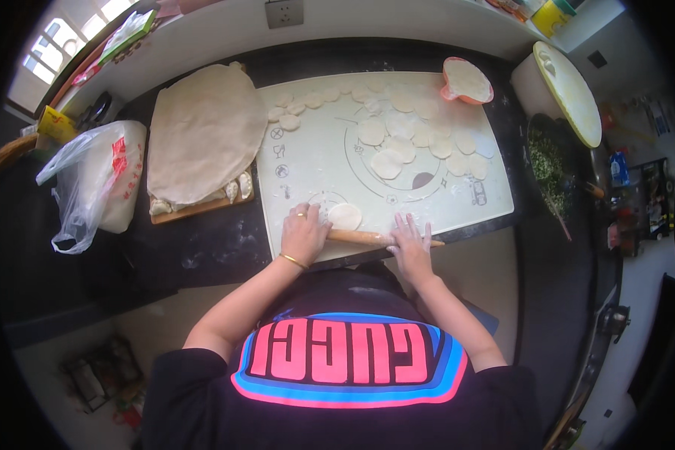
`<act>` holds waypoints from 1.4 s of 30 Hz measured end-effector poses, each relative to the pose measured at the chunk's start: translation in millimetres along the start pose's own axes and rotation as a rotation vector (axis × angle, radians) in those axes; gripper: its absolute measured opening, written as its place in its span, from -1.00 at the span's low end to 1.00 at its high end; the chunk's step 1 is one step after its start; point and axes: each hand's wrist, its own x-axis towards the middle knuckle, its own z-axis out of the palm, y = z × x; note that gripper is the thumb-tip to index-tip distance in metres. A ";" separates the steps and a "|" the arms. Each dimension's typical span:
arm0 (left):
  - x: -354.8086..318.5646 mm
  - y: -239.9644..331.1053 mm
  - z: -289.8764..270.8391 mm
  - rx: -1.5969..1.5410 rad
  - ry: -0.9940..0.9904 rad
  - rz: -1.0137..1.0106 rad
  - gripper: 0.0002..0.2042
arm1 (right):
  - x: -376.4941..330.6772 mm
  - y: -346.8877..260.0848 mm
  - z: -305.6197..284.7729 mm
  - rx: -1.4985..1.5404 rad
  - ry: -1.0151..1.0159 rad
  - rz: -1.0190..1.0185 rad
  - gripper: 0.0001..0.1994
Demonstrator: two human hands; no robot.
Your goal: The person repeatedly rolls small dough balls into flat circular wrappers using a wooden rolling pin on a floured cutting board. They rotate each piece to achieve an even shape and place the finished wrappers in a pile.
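A small round of dough (345,216) lies near the front edge of a white pastry mat (307,161). A wooden rolling pin (367,238) lies across the mat's front edge, just below the dough. My left hand (304,232) rests on the pin's left part, fingers curled, touching the dough's left rim. Flat on the pin's right part lies my right hand (411,244) with fingers spread. Several rolled wrappers (388,163) and small dough pieces (289,120) lie farther back on the mat.
A cloth (202,131) covers dumplings on a wooden board (195,210) at the left. A plastic bag (97,180) lies far left. An orange bowl (466,80), a white pot with a lid (566,94) and a dark bowl of green filling (551,169) stand at the right.
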 end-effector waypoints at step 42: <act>59.6 26.2 16.8 -0.212 0.008 -0.178 -0.84 | 50.3 114.3 -19.8 -0.030 0.157 -0.328 -0.72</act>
